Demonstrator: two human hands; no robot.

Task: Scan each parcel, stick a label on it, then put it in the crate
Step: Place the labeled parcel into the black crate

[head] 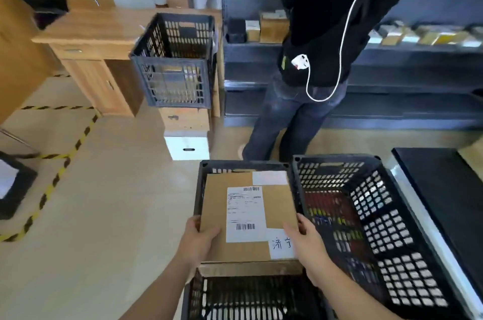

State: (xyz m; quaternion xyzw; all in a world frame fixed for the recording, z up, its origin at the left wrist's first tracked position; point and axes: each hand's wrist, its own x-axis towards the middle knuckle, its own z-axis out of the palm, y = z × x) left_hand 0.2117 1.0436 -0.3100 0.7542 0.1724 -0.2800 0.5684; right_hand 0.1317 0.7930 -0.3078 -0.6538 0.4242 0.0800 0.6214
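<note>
- Holding the parcel flat, label side up, between both hands, directly above the open crate in front of me.
- My left hand clamps the near left edge, thumb on top and fingers hidden beneath.
- My right hand clamps the near right edge the same way, thumb beside a handwritten slip.
- The printed label is stuck on the top face, so I judge that only placing remains.
- The parcel's long axis runs away from me, in line with the crate's opening.
- Neither hand is nearer, so the move I judge due is straight down, both hands together.
- Risk: the parcel's right edge lies close to the wall next to the neighbouring crate, and the fingers underneath could get pinched.
</note>
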